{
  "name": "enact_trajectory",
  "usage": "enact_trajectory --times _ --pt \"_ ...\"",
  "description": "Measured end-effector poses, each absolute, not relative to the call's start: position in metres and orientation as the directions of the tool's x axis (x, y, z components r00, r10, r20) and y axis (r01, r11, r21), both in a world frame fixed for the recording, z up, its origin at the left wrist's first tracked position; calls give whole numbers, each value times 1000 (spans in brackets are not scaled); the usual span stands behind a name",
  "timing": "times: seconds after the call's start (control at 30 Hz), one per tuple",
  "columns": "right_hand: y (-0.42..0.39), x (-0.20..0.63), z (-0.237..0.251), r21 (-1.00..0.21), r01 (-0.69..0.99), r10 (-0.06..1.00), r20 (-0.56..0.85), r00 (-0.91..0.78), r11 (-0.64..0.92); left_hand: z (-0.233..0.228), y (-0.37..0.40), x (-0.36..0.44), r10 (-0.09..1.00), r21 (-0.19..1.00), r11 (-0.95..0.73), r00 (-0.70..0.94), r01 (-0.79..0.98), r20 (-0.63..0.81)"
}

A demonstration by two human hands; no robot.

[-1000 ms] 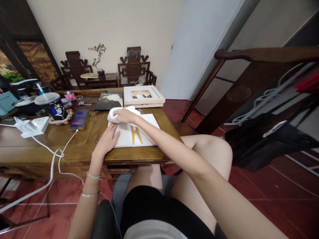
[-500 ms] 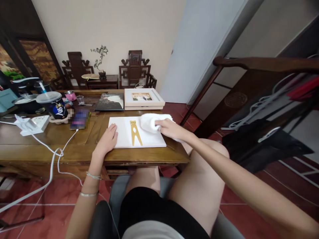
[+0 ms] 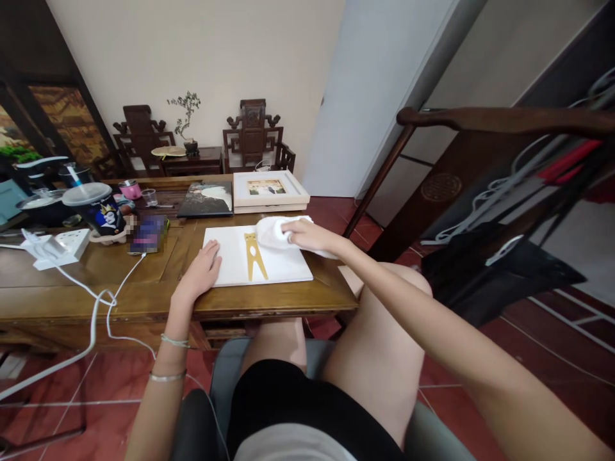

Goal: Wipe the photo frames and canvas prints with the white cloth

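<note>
A flat white board (image 3: 227, 257) with a gold long-legged shape (image 3: 254, 256) on its face lies on the wooden table near its front edge. Resting on the board's left edge, my left hand (image 3: 202, 266) is open with fingers extended. My right hand (image 3: 307, 234) grips a bunched white cloth (image 3: 271, 234) that lies over the upper right part of the board, beside the top of the gold shape. Part of the cloth trails out under my right wrist. The fingertips inside the cloth are hidden.
Behind the board stand a white picture frame (image 3: 293, 198) and a dark photo panel (image 3: 204, 200). To the left are a phone (image 3: 148, 234) on a cable, a lidded cup (image 3: 103, 216) and a white power strip (image 3: 72, 246). A wooden chair back (image 3: 485, 121) rises at the right.
My right hand has moved the white cloth slightly left over the board, toward the gold shape. The whole view has shifted a little; my left hand keeps its place on the board's edge.
</note>
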State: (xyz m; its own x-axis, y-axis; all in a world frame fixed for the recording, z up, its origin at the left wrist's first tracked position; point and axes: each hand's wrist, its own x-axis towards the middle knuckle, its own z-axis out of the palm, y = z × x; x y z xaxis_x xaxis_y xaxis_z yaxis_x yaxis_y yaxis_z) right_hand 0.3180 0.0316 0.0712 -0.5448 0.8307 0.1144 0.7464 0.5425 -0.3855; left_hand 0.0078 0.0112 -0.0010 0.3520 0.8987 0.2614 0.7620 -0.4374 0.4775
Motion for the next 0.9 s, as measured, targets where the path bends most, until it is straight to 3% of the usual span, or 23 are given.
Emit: enact_trajectory --times 0.13,0.23,0.47,0.63,0.9 --pt "71 304 70 -307 827 882 142 -449 470 -1 12 8 900 468 -435 351 769 260" --pt "64 300 70 -271 827 870 144 -471 493 -1 13 10 907 460 -418 334 783 255" --pt "-41 312 79 -300 702 746 52 -664 646 -1 13 12 904 480 -424 332 768 268" --pt "-83 319 92 -356 654 698 -6 -716 667 -3 16 9 897 468 -440 354 767 263" --pt "9 313 82 -371 707 772 47 -634 602 0 16 8 897 457 -441 376 772 231"
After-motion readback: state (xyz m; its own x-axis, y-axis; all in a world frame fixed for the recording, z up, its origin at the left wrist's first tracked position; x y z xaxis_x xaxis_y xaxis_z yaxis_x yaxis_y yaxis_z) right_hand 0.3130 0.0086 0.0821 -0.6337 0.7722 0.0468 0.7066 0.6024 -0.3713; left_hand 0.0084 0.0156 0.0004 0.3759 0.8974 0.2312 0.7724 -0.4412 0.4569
